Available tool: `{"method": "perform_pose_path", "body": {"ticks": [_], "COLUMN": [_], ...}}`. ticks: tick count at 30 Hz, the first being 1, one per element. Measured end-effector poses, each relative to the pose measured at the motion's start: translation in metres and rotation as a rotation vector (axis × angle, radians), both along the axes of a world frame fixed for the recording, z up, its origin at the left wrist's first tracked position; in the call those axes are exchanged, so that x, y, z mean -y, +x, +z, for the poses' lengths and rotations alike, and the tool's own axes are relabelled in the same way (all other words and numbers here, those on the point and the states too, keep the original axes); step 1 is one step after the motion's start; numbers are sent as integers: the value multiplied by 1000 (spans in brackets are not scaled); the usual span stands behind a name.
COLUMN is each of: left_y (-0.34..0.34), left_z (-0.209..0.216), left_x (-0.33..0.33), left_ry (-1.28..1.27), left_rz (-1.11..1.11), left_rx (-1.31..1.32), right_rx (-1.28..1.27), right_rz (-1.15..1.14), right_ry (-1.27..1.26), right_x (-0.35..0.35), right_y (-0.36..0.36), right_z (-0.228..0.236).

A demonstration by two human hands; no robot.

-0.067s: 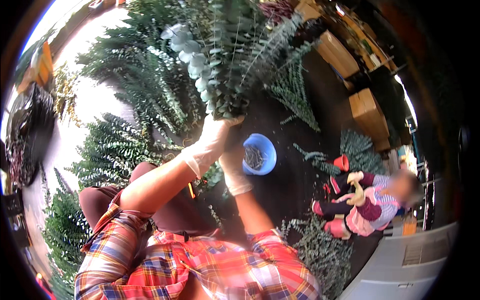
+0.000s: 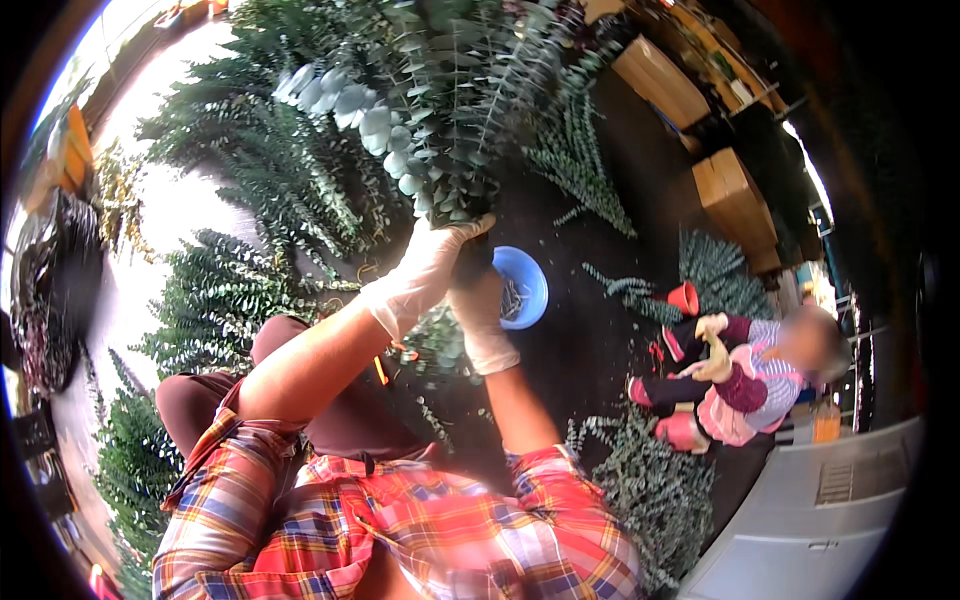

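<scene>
My left hand, in a whitish glove, is closed round the stems of a eucalyptus bunch. Its leafy sprays fan out away from me, with larger pale round leaves on the left side. My right hand, also gloved, is just below the left one, by the dark lower end of the bunch. Its fingers are hidden in shadow, so I cannot make out their grip. Beside it on the floor stands a blue bowl with many thin, metallic-looking pieces inside; the right hand covers its left edge.
Piles of green foliage lie to my left. Grey-green branches lie at the right. A person in a pink apron sits there near a small red pot. Cardboard boxes stand at the far right, a white cabinet at lower right.
The view has shifted slightly. The bunch sits a little higher, and my right hand has moved slightly right, covering more of the bowl's left side. My left hand keeps its hold.
</scene>
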State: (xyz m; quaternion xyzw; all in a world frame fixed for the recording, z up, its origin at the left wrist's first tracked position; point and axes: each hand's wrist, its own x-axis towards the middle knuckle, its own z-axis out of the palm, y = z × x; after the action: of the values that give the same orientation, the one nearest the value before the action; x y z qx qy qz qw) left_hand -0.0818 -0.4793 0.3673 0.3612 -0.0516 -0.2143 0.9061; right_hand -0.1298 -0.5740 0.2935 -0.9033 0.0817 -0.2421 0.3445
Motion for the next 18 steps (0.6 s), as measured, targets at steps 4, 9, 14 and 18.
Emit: {"method": "perform_pose_path", "body": {"ticks": [4,9,14,18], "left_y": [-18,-11,29,66], "left_z": [6,-25,-96,-151], "left_x": [-8,-95,-235,-412], "left_ry": [160,653,716,871], "left_rz": [-338,-267,-49,168], "left_rx": [288,261,-168,-77], "right_rx": [164,-101,-581,-728], "right_rz": [-93,-533,-871,-766], "right_ry": [173,372,92,-189], "right_x": [68,213,349,377], "right_y": [-30,-108,-170,-161], "right_z": [-13,-28,-40,-62]}}
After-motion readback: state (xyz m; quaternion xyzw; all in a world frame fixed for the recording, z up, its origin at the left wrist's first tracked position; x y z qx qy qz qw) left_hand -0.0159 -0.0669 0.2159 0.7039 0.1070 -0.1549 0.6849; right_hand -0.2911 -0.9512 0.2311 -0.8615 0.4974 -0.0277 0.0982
